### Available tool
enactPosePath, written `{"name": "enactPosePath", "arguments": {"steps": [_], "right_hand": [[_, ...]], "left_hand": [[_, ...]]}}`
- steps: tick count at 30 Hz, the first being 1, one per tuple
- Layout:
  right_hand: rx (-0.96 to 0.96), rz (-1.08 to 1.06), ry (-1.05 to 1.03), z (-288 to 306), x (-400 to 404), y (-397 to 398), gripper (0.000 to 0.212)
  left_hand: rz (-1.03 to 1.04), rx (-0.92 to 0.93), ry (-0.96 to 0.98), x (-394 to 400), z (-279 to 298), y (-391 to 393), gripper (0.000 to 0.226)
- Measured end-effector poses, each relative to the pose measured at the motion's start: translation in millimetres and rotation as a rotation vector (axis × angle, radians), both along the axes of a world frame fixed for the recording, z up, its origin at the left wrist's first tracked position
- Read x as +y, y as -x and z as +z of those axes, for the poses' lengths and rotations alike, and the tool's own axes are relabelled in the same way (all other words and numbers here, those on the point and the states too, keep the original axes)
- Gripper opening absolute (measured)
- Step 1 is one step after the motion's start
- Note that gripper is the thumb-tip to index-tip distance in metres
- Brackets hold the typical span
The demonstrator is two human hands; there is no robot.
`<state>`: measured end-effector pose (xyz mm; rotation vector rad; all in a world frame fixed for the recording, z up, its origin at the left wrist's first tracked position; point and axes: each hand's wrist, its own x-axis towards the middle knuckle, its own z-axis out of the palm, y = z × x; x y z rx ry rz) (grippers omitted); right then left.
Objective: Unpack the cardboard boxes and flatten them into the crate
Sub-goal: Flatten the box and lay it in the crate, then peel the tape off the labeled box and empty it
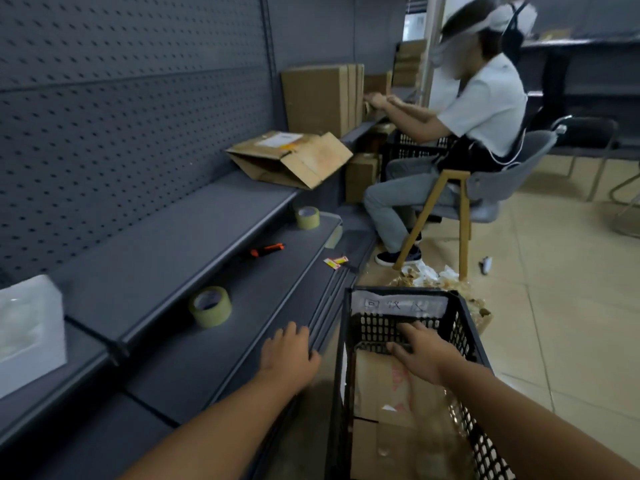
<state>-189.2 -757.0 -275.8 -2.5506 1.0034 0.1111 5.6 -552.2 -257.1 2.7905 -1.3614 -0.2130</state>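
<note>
White box (pixel 29 336): sits at the far left on the upper shelf, well apart from both hands; no risk seen here.
Near tape roll (pixel 210 306): stands on the shelf (pixel 162 258) just beyond the left hand; a forward sweep of that hand could knock it rolling off the edge.
Utility knife (pixel 267 250): orange and black, lying farther along the shelf; whether its blade is out cannot be told, so a blind reach that way could mean a cut.
Left hand (pixel 289 355): fingers spread and fairly straight over the shelf's front lip, holding nothing; contact with the shelf cannot be confirmed.
Opened cardboard box (pixel 291 157): half collapsed on the upper shelf, well apart from both hands, probably next to be flattened; its overhanging end could tip off if tugged carelessly.
Crate (pixel 460 320): black, on the floor right of the shelving, with flattened cardboard (pixel 377 379) already inside; leaning on its wall might tilt it.
Right hand (pixel 420 353): fingers extended and loose inside the crate above the cardboard, gripping nothing; fingers could snag in the mesh wall.
</note>
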Motion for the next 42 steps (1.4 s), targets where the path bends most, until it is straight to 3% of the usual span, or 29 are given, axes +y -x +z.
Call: {"name": "enactPosePath", "arguments": {"steps": [5,9,14,16,25,42], "right_hand": [[-0.076,0.057,0.066,60,36,-29,0.062],[-0.161,0.112,0.091,111,65,-48,0.048],[-0.230,0.213,0.138,153,97,-75,0.042],[-0.281,0.237,0.142,166,116,-89,0.050],[-0.375,0.468,0.153,214,199,-157,0.056],[-0.499,0.894,0.149,250,393,-279,0.059]], "left_hand": [[0.027,-0.068,0.078,44,50,-13,0.063],[0.093,-0.156,0.182,81,96,-19,0.057],[0.149,-0.187,0.296,137,142,-21,0.040],[0.179,-0.230,0.314,162,159,-22,0.035],[0.349,-0.452,0.290,268,205,-35,0.042],[0.908,-0.563,0.133,511,241,-26,0.042]]}}
